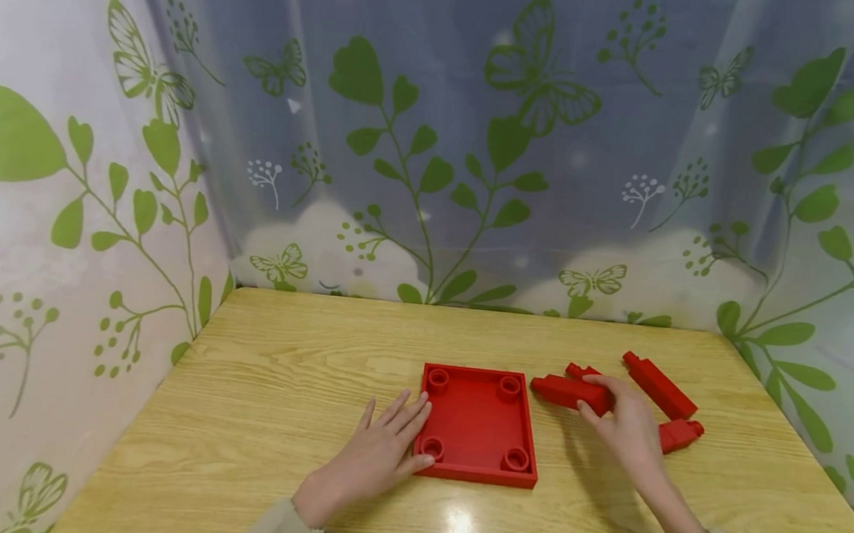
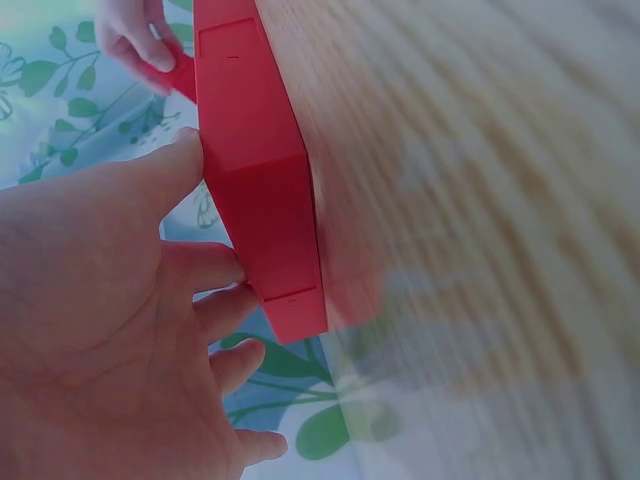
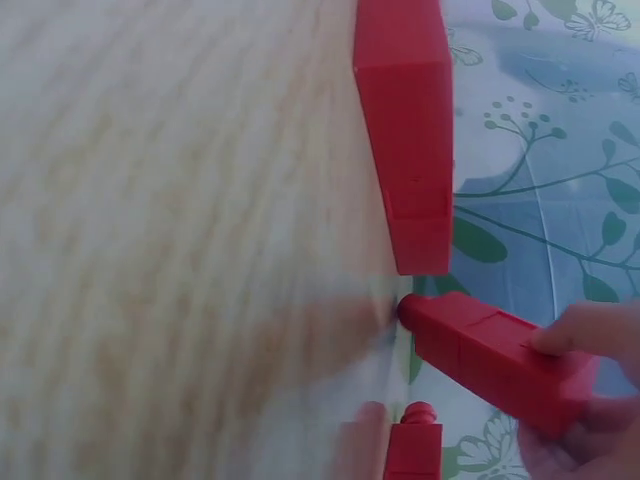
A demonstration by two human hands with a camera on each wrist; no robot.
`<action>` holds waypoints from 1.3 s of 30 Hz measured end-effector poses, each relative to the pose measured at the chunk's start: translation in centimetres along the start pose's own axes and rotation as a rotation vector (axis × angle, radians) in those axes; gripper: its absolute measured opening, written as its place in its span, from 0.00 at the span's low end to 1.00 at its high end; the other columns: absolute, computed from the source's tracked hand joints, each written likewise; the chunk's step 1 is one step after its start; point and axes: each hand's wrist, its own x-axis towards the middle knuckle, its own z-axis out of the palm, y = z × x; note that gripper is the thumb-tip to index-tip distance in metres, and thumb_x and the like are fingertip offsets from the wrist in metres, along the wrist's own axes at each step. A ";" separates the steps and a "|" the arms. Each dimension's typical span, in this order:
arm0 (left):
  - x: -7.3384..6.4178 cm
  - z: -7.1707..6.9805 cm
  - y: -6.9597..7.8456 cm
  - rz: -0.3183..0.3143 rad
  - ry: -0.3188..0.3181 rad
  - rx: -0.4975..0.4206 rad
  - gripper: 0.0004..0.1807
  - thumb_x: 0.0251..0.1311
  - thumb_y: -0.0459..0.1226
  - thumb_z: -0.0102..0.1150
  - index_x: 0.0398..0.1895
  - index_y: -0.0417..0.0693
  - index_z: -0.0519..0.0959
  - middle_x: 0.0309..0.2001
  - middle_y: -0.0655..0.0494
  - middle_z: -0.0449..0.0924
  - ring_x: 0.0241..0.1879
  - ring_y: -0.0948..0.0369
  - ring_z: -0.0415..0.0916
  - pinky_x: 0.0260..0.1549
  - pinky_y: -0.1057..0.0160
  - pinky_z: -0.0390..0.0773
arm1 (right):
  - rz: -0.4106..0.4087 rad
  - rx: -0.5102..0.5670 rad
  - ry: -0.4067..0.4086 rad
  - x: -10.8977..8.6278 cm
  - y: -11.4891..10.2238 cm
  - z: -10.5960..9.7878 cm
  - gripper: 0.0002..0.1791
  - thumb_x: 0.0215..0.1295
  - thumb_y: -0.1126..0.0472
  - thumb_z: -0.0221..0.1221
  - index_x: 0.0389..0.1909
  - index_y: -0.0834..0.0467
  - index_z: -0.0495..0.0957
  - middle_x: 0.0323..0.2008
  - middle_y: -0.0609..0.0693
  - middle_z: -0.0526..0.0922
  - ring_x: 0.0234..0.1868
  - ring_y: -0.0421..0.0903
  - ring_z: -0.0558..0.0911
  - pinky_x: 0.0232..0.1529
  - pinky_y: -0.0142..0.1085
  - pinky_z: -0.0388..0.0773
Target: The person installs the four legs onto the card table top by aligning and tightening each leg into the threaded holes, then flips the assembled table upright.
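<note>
A square red tabletop-like tray (image 1: 467, 474) lies on the table with its raised rim and corner sockets facing up. My left hand (image 1: 375, 451) rests against its left side, thumb near the front corner and fingers extended, as the left wrist view also shows on the tray (image 2: 265, 215). To the right, my right hand (image 1: 630, 430) pinches a red leg-shaped block (image 1: 564, 391) between thumb and fingers. This block (image 3: 485, 350) has a round peg at one end, pointing toward the tray and tilted down near the table.
More red leg-shaped blocks lie around my right hand: one (image 1: 580, 371) behind the held block, one (image 1: 659, 387) farther right, and one (image 1: 681, 436) partly hidden by the hand. The wooden table (image 1: 281, 372) ends at a patterned curtain (image 1: 435, 136).
</note>
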 end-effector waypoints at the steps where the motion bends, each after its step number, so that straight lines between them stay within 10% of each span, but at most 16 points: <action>1: 0.0 0.0 0.0 0.000 0.001 0.003 0.39 0.75 0.55 0.48 0.79 0.41 0.58 0.80 0.49 0.52 0.80 0.45 0.43 0.70 0.29 0.45 | -0.005 0.013 0.024 0.1 -0.1 -0.1 0.20 0.59 0.67 0.70 0.53 0.64 0.82 0.39 0.61 0.83 0.26 0.45 0.70 0.23 0.32 0.63; 10: 0.0 0.0 -0.1 -0.002 -0.002 0.001 0.39 0.75 0.55 0.48 0.79 0.42 0.57 0.80 0.49 0.52 0.80 0.46 0.43 0.70 0.29 0.45 | 0.016 0.134 0.159 1.2 -0.6 -0.5 0.24 0.60 0.61 0.72 0.57 0.60 0.80 0.50 0.61 0.85 0.46 0.60 0.85 0.31 0.23 0.73; 20: 0.0 -0.1 0.0 -0.007 -0.011 -0.005 0.39 0.74 0.55 0.49 0.79 0.41 0.57 0.80 0.49 0.52 0.80 0.45 0.43 0.71 0.29 0.44 | 0.056 0.295 0.129 2.6 -1.9 0.0 0.25 0.64 0.58 0.70 0.60 0.58 0.79 0.55 0.59 0.83 0.51 0.60 0.85 0.37 0.15 0.73; 27: 0.0 -0.2 0.1 -0.011 -0.012 -0.003 0.39 0.74 0.55 0.49 0.79 0.41 0.58 0.80 0.50 0.53 0.80 0.45 0.43 0.71 0.29 0.44 | -0.013 0.426 0.115 3.7 -3.3 0.9 0.26 0.61 0.62 0.72 0.61 0.59 0.80 0.54 0.59 0.84 0.44 0.20 0.77 0.42 0.16 0.76; 39: 0.0 -0.2 0.1 -0.017 -0.011 0.015 0.40 0.74 0.56 0.49 0.79 0.42 0.58 0.80 0.50 0.53 0.80 0.46 0.44 0.71 0.30 0.45 | -0.087 0.589 0.034 5.9 -7.6 2.7 0.25 0.60 0.64 0.72 0.58 0.61 0.80 0.50 0.56 0.84 0.45 0.34 0.80 0.49 0.25 0.80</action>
